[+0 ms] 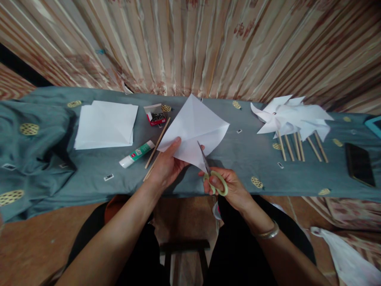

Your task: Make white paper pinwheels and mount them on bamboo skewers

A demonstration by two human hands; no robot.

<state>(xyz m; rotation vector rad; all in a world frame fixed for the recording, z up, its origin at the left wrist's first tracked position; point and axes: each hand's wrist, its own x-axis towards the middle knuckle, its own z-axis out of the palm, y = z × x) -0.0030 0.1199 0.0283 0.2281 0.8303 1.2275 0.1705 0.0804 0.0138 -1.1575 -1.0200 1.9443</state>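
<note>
My left hand grips a creased white sheet of paper near its lower left side, thumb on top and fingers underneath. The sheet is turned with one corner pointing away from me. In my right hand is a pair of scissors with pale green handles, my fingers through the loops. The blades lie at the sheet's lower right part, pointing up toward its middle. Beside my left hand are thin wooden sticks and a white and green glue stick.
A stack of white paper lies at left, near an open red box of small metal pieces. Several paper pinwheels on wooden sticks lie at right, then a dark phone. Behind the cloth-covered table hangs a striped curtain.
</note>
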